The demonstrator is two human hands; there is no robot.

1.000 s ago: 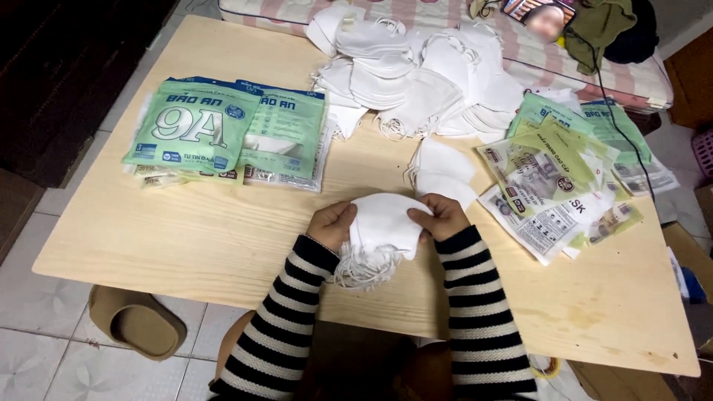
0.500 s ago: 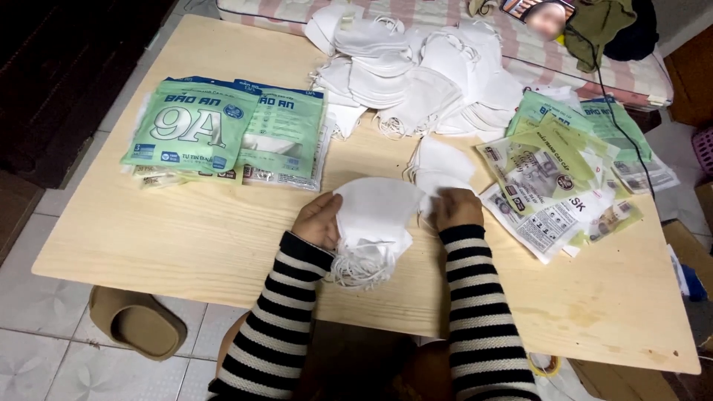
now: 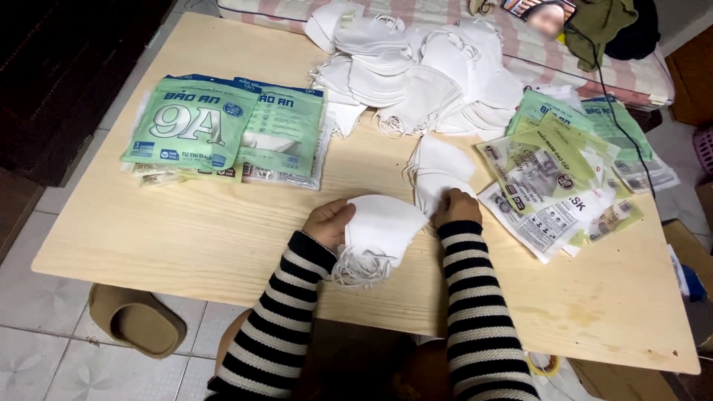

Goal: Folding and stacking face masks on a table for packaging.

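Left hand [image 3: 328, 223] grips the stack of folded white fabric face masks [image 3: 377, 232] at the near middle of the pale wooden bench [image 3: 208, 245], right hand [image 3: 457, 208] pinches a loose white mask [image 3: 434, 184] beside it; best squared edge-to-edge, loops untangled.

Wood table [image 3: 186, 245] w/ masks [image 3: 416, 74], packets [image 3: 223, 134]

white mask stack [image 3: 379, 230], flat on table

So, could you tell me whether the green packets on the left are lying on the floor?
No, the green packets lie on the wooden table, left of the hands.
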